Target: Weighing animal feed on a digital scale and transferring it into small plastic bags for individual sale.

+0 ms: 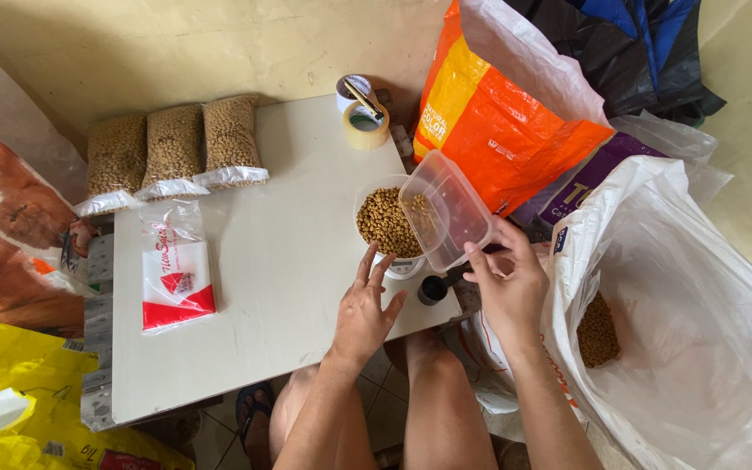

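My left hand (365, 306) rests open on the worktop (280, 261), fingertips at the bowl (385, 222) of kibble. My right hand (506, 283) grips a clear tub (446, 209), tilted over the bowl's right rim. Beyond: tape roll (365, 126), three filled bags (171, 144).

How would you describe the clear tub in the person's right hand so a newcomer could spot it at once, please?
Start at the pale low table and go to its right edge, where a round bowl of brown kibble sits. The clear tub is tilted over that bowl, held by the right hand. Unlike the bowl, it is rectangular, see-through and nearly empty.
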